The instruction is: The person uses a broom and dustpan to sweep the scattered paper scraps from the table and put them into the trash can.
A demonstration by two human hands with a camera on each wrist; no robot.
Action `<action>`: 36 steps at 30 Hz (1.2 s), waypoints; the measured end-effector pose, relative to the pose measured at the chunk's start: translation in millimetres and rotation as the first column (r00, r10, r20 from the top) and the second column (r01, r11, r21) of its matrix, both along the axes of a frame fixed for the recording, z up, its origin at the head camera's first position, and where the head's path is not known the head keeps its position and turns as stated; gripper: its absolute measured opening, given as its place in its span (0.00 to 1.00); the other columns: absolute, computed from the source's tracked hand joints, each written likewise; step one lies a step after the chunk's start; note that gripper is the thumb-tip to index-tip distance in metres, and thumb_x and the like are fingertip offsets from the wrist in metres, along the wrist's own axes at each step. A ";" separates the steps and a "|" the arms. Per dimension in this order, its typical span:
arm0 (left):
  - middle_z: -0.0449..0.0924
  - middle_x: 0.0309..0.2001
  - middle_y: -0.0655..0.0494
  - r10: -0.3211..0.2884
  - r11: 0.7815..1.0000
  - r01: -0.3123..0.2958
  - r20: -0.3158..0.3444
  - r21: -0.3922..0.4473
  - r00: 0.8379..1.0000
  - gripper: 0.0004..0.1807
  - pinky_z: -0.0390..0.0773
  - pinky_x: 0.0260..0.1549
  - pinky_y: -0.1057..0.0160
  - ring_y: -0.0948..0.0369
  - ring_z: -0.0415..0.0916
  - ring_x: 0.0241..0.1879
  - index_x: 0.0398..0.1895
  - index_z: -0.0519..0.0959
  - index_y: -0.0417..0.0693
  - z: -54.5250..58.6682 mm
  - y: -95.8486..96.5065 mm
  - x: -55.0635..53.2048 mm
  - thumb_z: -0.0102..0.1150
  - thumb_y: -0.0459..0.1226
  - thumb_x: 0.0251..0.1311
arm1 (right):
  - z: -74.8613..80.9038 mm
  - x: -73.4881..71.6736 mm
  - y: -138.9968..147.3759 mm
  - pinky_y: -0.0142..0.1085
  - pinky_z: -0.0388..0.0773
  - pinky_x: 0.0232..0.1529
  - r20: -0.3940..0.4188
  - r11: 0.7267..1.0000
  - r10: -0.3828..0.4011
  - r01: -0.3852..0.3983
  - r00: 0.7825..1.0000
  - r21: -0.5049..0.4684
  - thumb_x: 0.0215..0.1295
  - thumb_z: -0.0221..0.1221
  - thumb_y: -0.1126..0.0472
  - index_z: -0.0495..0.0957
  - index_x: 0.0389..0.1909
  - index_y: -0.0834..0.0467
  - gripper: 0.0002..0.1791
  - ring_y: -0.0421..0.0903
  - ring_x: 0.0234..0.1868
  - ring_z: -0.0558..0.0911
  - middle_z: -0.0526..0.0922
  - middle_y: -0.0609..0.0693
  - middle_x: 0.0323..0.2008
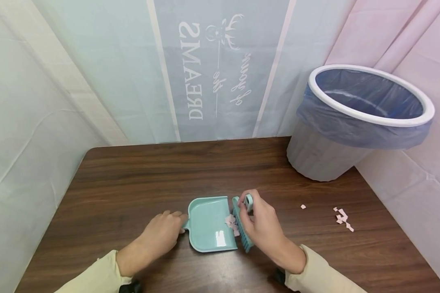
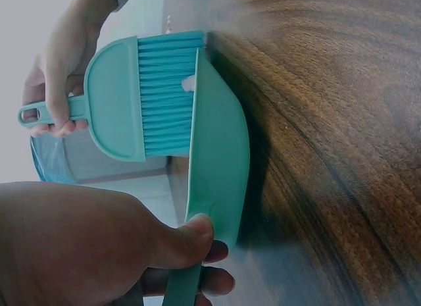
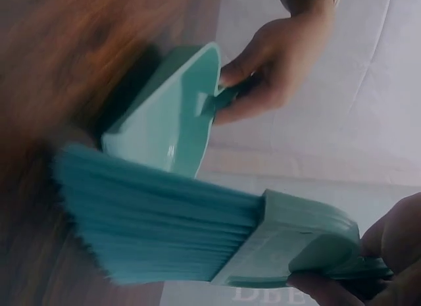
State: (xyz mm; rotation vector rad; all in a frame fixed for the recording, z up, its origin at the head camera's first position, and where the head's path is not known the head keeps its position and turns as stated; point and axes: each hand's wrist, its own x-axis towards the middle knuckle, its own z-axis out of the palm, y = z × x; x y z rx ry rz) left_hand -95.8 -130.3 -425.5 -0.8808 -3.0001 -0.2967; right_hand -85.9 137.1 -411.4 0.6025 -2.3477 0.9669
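A mint-green dustpan (image 1: 207, 224) lies on the dark wooden table, its open edge facing right. My left hand (image 1: 165, 231) grips its handle, thumb on top, as the left wrist view shows. In my right hand (image 1: 262, 223) is the handle of a small matching hand brush (image 2: 118, 99), held upright with teal bristles (image 3: 158, 217) down at the dustpan's open edge. Pale pink paper scraps (image 1: 232, 223) lie at that edge, just in front of the bristles. In the right wrist view the bristles hide the dustpan's lip.
More paper scraps (image 1: 342, 219) lie on the table at the right, with a single scrap (image 1: 303, 206) nearer the brush. A grey bin (image 1: 319, 154) with a white rim and blue liner stands at the back right. Printed cloth (image 1: 212, 122) hangs behind the table (image 1: 139, 175).
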 end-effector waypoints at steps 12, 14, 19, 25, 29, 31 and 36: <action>0.80 0.29 0.50 0.004 1.000 -0.004 0.000 0.016 1.000 0.09 0.80 0.27 0.49 0.49 0.76 0.26 0.35 0.81 0.42 -1.9 -1.5 -0.3 0.72 0.29 0.54 | -1.5 1.2 -13.5 0.23 0.79 0.31 -0.043 0.992 0.084 -0.088 0.996 -0.095 0.58 0.61 0.82 0.71 0.41 0.61 0.17 0.37 0.33 0.82 0.80 0.47 0.33; 0.80 0.29 0.50 0.006 1.000 -0.006 0.007 0.017 1.000 0.08 0.80 0.27 0.49 0.49 0.76 0.26 0.35 0.80 0.42 -2.0 -1.6 -0.4 0.72 0.29 0.54 | -1.3 1.3 -14.2 0.24 0.80 0.32 -0.040 0.987 0.102 -0.106 0.994 -0.122 0.58 0.61 0.82 0.70 0.41 0.62 0.16 0.38 0.33 0.82 0.80 0.48 0.34; 0.81 0.30 0.49 0.012 1.000 -0.012 0.025 0.014 1.000 0.08 0.81 0.29 0.47 0.48 0.78 0.28 0.37 0.81 0.41 -1.3 -1.2 -0.1 0.72 0.29 0.55 | -1.1 1.5 -14.0 0.26 0.81 0.34 -0.022 0.968 0.136 -0.138 0.990 -0.210 0.61 0.59 0.81 0.69 0.41 0.63 0.15 0.41 0.35 0.83 0.82 0.50 0.36; 0.81 0.32 0.49 0.020 1.000 -0.020 0.039 0.016 0.999 0.10 0.81 0.29 0.46 0.48 0.78 0.29 0.40 0.82 0.40 -2.2 -1.4 0.2 0.72 0.29 0.56 | 0.2 -2.7 -4.8 0.26 0.80 0.36 -0.071 0.963 0.080 -0.095 0.994 -0.253 0.61 0.58 0.82 0.69 0.41 0.65 0.13 0.44 0.35 0.83 0.82 0.51 0.35; 0.81 0.32 0.49 0.017 0.999 -0.018 0.036 0.030 0.999 0.09 0.81 0.28 0.46 0.48 0.78 0.29 0.39 0.82 0.40 -2.7 -1.4 0.1 0.71 0.29 0.55 | 0.2 -6.5 4.6 0.26 0.78 0.30 -0.081 0.968 0.034 -0.053 0.996 -0.245 0.61 0.58 0.83 0.70 0.42 0.66 0.14 0.43 0.35 0.82 0.82 0.50 0.35; 0.81 0.32 0.49 0.016 0.999 -0.018 0.041 0.036 0.999 0.09 0.81 0.29 0.46 0.47 0.78 0.29 0.39 0.82 0.40 -2.5 -1.6 0.3 0.71 0.28 0.55 | -1.2 -7.5 9.0 0.26 0.76 0.26 -0.073 0.970 0.022 -0.039 0.997 -0.241 0.61 0.58 0.83 0.70 0.42 0.65 0.14 0.43 0.34 0.82 0.83 0.50 0.36; 0.82 0.32 0.49 0.020 0.999 -0.022 0.055 0.042 0.998 0.10 0.81 0.29 0.46 0.47 0.78 0.29 0.39 0.82 0.40 -3.0 -2.3 0.7 0.72 0.29 0.55 | -5.3 -9.3 19.0 0.26 0.71 0.21 -0.061 0.973 -0.010 -0.004 0.998 -0.230 0.62 0.58 0.82 0.70 0.42 0.65 0.13 0.39 0.30 0.79 0.83 0.49 0.36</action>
